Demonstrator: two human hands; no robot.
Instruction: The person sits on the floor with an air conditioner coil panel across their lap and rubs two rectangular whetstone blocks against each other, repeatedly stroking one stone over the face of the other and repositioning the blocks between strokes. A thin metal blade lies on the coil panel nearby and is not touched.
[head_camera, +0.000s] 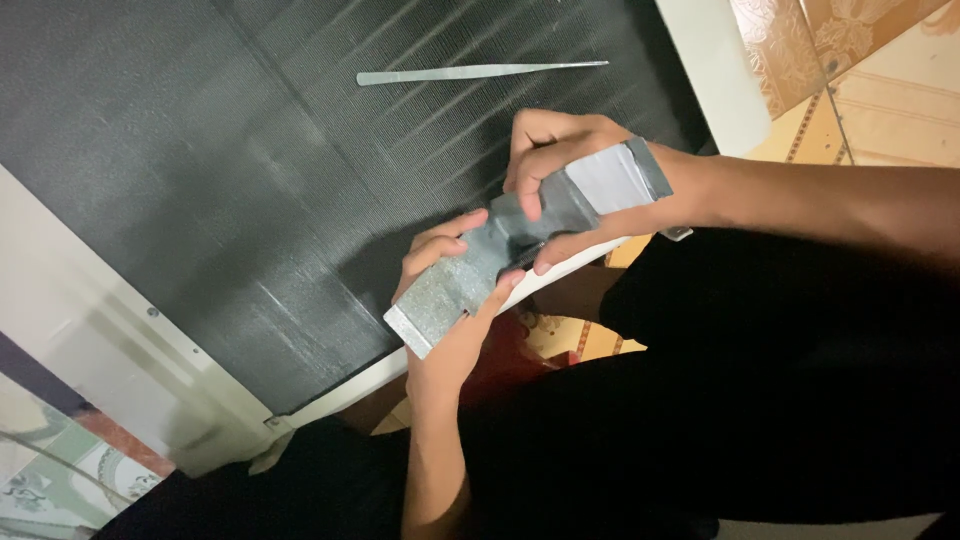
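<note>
Both of my hands hold one bent grey metal bracket (600, 180), a flat strip with folded ends, over the edge of a large black finned panel (200, 180). My left hand (445, 290) grips the strip's lower left end, thumb on top. At the upper right end, my right hand (565, 165) wraps its fingers over the strip. A small dark part sits on the strip between my hands; what it is cannot be told.
A long thin pointed metal strip (480, 72) lies on the black panel near the top. The panel has a white frame (110, 350) with screws at lower left. Patterned floor tiles (880, 70) show at upper right. My dark-clothed legs fill the lower right.
</note>
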